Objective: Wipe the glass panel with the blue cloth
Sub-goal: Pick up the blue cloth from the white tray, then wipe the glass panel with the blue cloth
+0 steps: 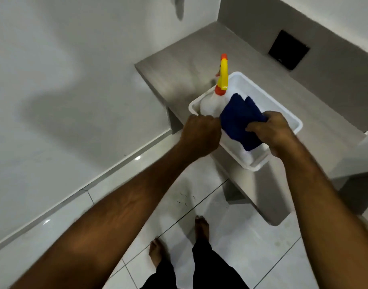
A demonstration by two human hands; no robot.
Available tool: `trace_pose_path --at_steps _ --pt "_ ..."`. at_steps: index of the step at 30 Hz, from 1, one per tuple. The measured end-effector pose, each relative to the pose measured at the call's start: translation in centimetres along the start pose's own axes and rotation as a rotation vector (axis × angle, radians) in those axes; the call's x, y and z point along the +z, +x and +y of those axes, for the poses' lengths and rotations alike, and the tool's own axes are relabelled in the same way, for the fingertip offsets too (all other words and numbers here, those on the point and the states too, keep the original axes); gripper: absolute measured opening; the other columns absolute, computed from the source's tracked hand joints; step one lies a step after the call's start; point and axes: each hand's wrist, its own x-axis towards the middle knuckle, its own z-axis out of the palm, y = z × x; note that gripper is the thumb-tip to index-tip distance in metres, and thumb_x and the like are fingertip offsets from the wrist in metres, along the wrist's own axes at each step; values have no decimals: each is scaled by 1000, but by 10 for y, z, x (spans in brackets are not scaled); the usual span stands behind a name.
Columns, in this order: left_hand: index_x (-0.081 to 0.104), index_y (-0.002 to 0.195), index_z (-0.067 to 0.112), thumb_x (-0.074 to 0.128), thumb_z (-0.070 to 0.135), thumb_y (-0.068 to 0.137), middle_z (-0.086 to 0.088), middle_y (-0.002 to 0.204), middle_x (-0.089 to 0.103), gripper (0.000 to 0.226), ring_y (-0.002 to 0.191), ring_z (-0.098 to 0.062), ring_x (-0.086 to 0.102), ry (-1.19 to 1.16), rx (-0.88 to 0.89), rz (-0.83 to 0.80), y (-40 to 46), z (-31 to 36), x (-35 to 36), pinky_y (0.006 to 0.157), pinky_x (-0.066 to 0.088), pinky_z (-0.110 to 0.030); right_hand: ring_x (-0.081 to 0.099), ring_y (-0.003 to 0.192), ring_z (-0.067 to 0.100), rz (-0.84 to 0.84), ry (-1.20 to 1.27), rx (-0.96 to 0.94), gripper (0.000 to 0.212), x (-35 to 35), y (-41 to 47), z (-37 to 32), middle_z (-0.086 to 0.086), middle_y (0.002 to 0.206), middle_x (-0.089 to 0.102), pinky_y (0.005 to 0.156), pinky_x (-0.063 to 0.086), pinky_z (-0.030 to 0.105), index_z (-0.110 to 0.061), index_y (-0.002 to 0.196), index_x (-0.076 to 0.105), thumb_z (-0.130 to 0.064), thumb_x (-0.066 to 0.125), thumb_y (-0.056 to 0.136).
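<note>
A dark blue cloth [238, 119] is folded and held over a white plastic tub [283, 113] on a grey bench. My right hand [270, 130] grips the cloth's right side, fingers curled over it. My left hand [199, 135] is fisted at the cloth's left edge, pinching it. A white spray bottle [212, 103] with a yellow and orange trigger head stands in the tub, just behind my left hand. A large pale panel [74, 80] fills the left of the view; I cannot tell whether it is the glass.
The grey bench [179, 65] runs along the wall, with a black square plate [288, 50] set into the wall behind it. A low sill [108, 176] runs along the panel's base. My bare feet [202, 226] stand on white floor tiles.
</note>
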Motion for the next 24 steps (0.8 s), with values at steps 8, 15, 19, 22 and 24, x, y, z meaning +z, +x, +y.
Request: trace_pose_path --at_steps 8,15,19,22,24 --pt "63 107 -1 63 15 86 -16 90 70 27 81 -31 67 -11 -325 88 -171 -97 35 75 53 -43 70 99 20 -133 500 -28 42 92 -120 8 -2 110 72 81 58 39 -27 123 59 -3 62 90" --pt "26 146 -9 61 36 88 -32 152 31 81 143 -46 27 2 -603 -392 -313 -189 204 116 28 -56 66 98 19 -133 273 272 54 287 -67 180 2 116 65 75 55 34 -41 109 57 8 57 87" --pt "19 148 -9 64 45 84 -34 155 21 95 146 -48 16 -4 -647 -559 -369 -229 349 118 23 -57 60 111 33 -87 101 455 53 413 -14 328 16 127 60 96 52 48 -16 127 52 12 49 83" --pt "9 150 -7 61 51 84 -33 158 10 102 148 -47 5 -13 -638 -609 -392 -262 464 120 13 -57 58 115 35 -65 21 561 53 481 36 438 17 130 59 98 52 49 -13 130 52 11 46 83" --pt "7 149 -7 61 53 83 -33 158 8 105 148 -47 2 -8 -606 -624 -396 -282 525 120 11 -57 60 109 34 -4 -66 547 51 503 75 492 16 129 61 83 57 46 -14 130 52 7 49 83"
